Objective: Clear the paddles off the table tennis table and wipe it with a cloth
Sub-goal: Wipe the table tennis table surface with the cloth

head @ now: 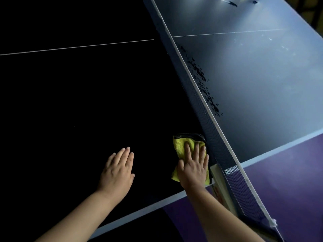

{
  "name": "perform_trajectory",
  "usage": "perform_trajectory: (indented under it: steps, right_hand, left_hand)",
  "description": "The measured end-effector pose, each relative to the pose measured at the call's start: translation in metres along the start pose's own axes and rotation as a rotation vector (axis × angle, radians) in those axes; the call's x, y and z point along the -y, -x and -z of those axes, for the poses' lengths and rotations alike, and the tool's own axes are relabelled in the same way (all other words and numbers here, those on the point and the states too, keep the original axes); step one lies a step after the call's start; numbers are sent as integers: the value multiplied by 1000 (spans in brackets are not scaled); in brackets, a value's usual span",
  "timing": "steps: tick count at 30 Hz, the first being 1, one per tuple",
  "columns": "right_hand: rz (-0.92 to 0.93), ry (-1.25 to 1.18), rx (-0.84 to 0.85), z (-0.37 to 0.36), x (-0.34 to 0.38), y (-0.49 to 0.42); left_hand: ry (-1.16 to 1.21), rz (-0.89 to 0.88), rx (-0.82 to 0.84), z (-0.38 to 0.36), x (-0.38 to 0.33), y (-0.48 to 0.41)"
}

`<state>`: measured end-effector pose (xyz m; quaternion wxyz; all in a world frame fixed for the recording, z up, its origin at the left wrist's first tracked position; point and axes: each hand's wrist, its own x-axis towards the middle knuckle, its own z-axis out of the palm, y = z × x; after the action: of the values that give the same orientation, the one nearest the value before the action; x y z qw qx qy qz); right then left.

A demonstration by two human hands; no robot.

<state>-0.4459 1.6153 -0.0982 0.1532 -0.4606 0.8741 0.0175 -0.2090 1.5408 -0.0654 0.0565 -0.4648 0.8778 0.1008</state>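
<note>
Right hand (193,167) presses a yellow cloth (181,145) flat by the net (209,119); left hand (118,170) rests flat on the table (70,102).

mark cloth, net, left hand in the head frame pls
cloth (180,145): head view, uncovered yellow upper-left part.
net (234,179): head view, lower mesh under the white top band.
left hand (117,172): head view, back of the hand.
</note>
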Motion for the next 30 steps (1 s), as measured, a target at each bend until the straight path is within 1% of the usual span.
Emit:
perform_trajectory:
  steps: [4,7,10,13,19,25,30]
  right_hand:
    - [34,83,67,9,-9,-9]
    - [22,121,87,20,-18,-29]
    - [7,91,105,25,-22,-40]
    - [36,64,121,22,-26,-36]
    - [77,30,137,15,-25,0]
    - [43,9,100,-13,7,61]
    - [38,76,101,-47,76,125]
  left_hand:
    - [31,6,-14,3,-16,-3]
    - [17,15,-53,3,-20,-4]
    - [0,15,-117,-1,-19,-6]
    - [-2,50,-127,-2,-19,-1]
    - [-2,14,-119,-10,-9,25]
    - [7,-29,-126,-19,35,75]
    - [20,19,-116,-27,99,145]
